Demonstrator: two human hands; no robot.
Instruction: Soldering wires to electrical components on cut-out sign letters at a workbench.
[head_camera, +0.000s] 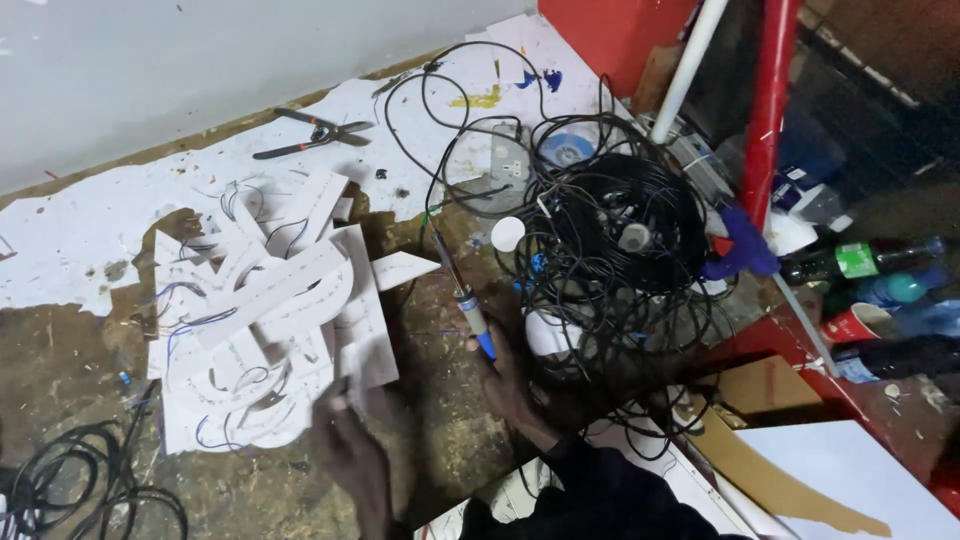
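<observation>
The right hand (510, 385) is closed in a firm grip around the blue handle of a soldering iron (462, 292), whose tip points up and away toward the far side of the table (70, 350). The iron sits near the middle of the table, between a pile of white cut-out letter pieces (265, 320) and a tangle of black cables (620, 230). The left hand (355, 450), blurred, is at the near corner of that white pile, touching its lower edge; whether its grip is closed on a piece cannot be told. Thin blue and black wires run over the white pieces. A pair of metal snips (315, 133) lies toward the far edge on torn white paper. A white socket plate (505, 160) lies just beside the cable tangle. A second coil of black cable (80, 485) lies at the near left corner. Bottles (860, 262) and a red cup (858, 325) lie at the right side.
</observation>
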